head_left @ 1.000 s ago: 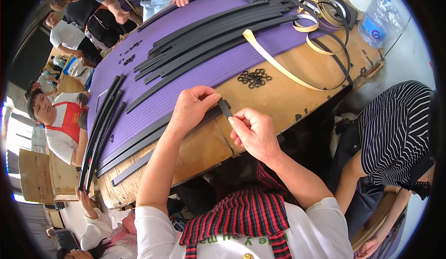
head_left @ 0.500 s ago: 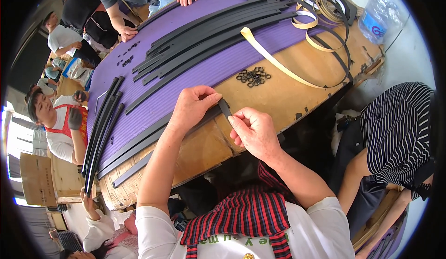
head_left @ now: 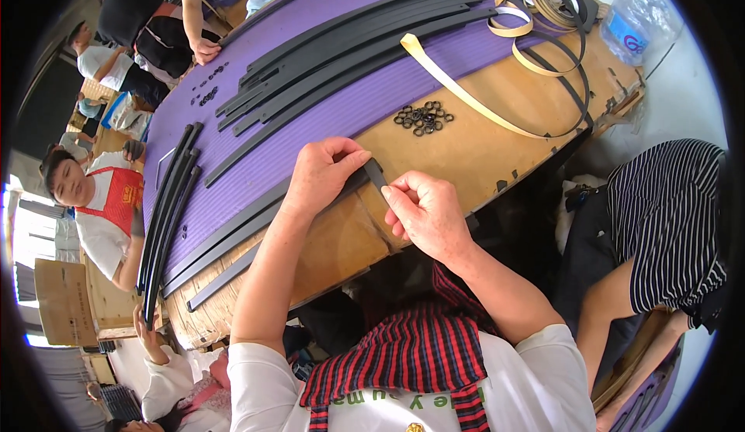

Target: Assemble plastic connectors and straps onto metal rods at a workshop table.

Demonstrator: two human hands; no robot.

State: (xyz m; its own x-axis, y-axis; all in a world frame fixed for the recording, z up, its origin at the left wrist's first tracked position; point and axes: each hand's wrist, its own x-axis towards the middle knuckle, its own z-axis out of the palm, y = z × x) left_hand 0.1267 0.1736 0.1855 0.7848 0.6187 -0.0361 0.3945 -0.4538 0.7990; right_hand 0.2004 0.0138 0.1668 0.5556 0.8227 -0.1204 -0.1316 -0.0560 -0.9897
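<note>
Both my hands are raised over the near edge of the table, holding a short, flat black strip [head_left: 375,173] between them. The thumb and fingers of my left hand [head_left: 322,174] pinch its upper end. At the lower end, my right hand [head_left: 428,213] grips it with thumb and bent forefinger, the other fingers curled in. Long black bars [head_left: 233,238] lie on the table beneath my left hand and forearm. Beyond my hands, a small pile of black rings [head_left: 424,119] rests on the bare wood.
More black bars [head_left: 310,60] cover the purple mat [head_left: 178,114]. A cream-backed tape [head_left: 458,95] trails from coils at the far right, near a plastic bottle [head_left: 625,32]. Co-workers stand along the far and left sides; a person in striped clothing [head_left: 667,222] is close on my right.
My hands keep their pinch on the strip and barely move. At the far side, a co-worker's hand has shifted away along a bar. The person in the red apron has lowered a gloved hand.
</note>
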